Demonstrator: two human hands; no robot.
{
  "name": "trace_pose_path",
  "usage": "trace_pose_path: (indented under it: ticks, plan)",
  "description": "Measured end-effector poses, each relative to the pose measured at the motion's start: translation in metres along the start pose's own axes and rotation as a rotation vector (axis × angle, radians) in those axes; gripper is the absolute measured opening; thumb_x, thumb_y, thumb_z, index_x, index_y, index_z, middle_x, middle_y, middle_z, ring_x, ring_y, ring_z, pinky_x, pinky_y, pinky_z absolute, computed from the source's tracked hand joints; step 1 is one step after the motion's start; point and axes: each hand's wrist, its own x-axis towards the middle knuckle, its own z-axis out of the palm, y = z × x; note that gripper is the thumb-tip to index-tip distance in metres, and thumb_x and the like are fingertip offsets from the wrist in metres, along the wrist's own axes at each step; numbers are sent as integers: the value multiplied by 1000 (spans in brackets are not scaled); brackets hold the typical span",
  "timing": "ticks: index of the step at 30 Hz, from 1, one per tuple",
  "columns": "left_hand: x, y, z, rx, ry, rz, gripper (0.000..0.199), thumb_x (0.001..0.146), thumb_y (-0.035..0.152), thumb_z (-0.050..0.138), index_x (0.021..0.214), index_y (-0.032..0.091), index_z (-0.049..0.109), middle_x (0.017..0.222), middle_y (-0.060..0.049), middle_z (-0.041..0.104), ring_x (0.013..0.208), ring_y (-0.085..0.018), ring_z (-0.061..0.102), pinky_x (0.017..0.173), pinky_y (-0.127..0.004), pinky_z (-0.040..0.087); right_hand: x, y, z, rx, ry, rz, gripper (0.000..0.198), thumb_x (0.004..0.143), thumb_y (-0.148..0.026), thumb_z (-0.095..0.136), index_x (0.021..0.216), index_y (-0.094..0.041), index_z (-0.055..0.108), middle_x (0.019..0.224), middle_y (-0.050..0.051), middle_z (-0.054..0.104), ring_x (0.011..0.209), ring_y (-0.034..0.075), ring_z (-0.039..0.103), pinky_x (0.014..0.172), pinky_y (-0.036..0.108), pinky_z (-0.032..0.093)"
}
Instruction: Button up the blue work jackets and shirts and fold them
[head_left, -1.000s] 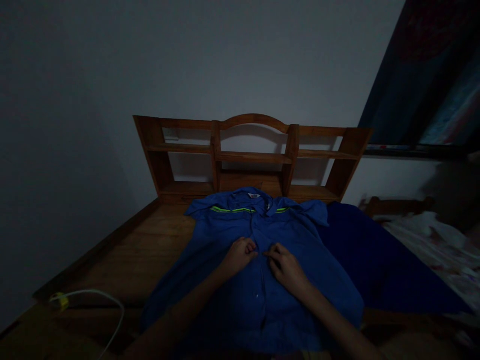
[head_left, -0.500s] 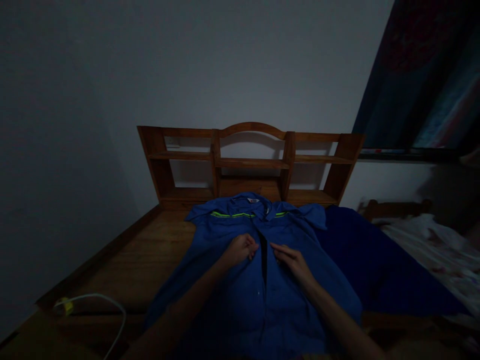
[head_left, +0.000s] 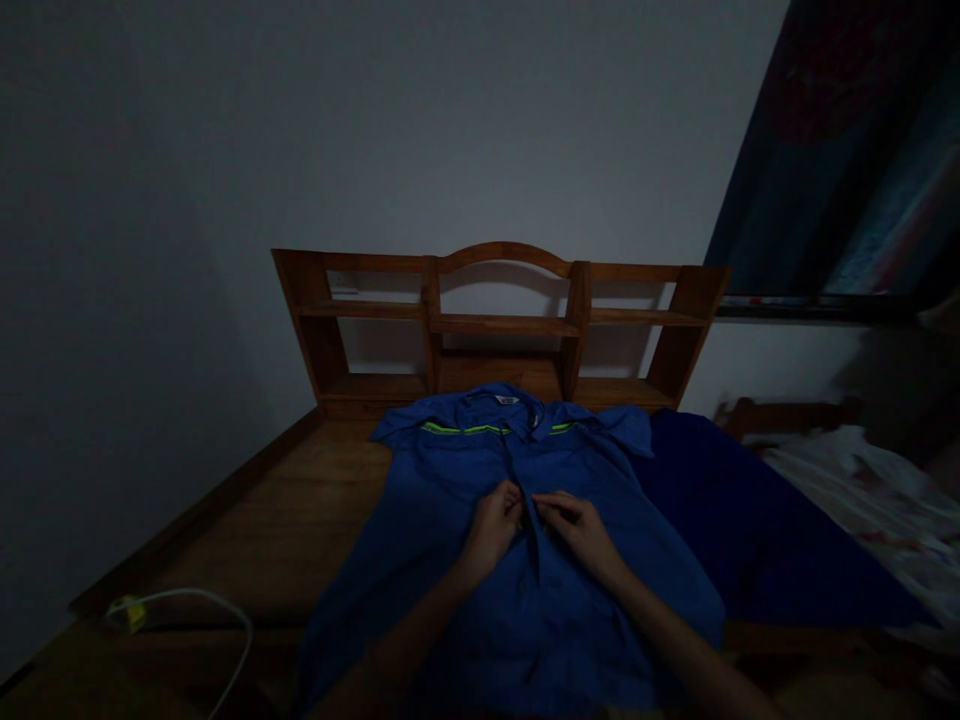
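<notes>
Fingers (head_left: 511,494) of the left hand (head_left: 493,523) and right hand (head_left: 581,527) pinch the blue shirt (head_left: 439,490), its collar (head_left: 476,408) beyond them.

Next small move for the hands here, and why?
Probably ease the two sides of the blue shirt together between the hands. Its front shows a narrow dark gap, with the left hand at one side and the right hand at the other, both close to it. It's too dark to tell whether either one pinches cloth.
</notes>
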Motion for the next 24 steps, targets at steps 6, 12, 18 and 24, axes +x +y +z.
trace_pose_path:
  ticks: [6,12,18,24]
  plan:
    - [4,14,-1,2,26,31,10,80,16,44,81,18,54,69,1,60,61,-11,57,55,-20,41,17,-11,-6,-105,-28,17,30,84,-41,53,98,-18,66,65,1,63,56,13,59,56,23,44]
    - [19,31,-1,3,107,43,6,78,18,48,77,18,54,64,2,57,57,-11,56,54,-20,42,48,-9,-17,0,-76,6,29,80,-43,56,86,-15,63,63,0,61,52,12,57,52,22,44]
    - [13,4,1,-21,134,-24,10,79,21,48,78,17,57,66,0,58,61,-12,56,58,-20,42,43,19,-3,0,-99,42,27,78,-42,59,85,-15,59,68,1,61,53,12,56,51,23,45]
    - [5,2,1,-93,180,-153,26,81,39,50,75,16,59,69,-1,61,66,-13,58,59,-21,43,31,18,6,-164,-23,-29,14,80,-30,57,86,-18,58,75,1,62,65,12,58,61,22,44]
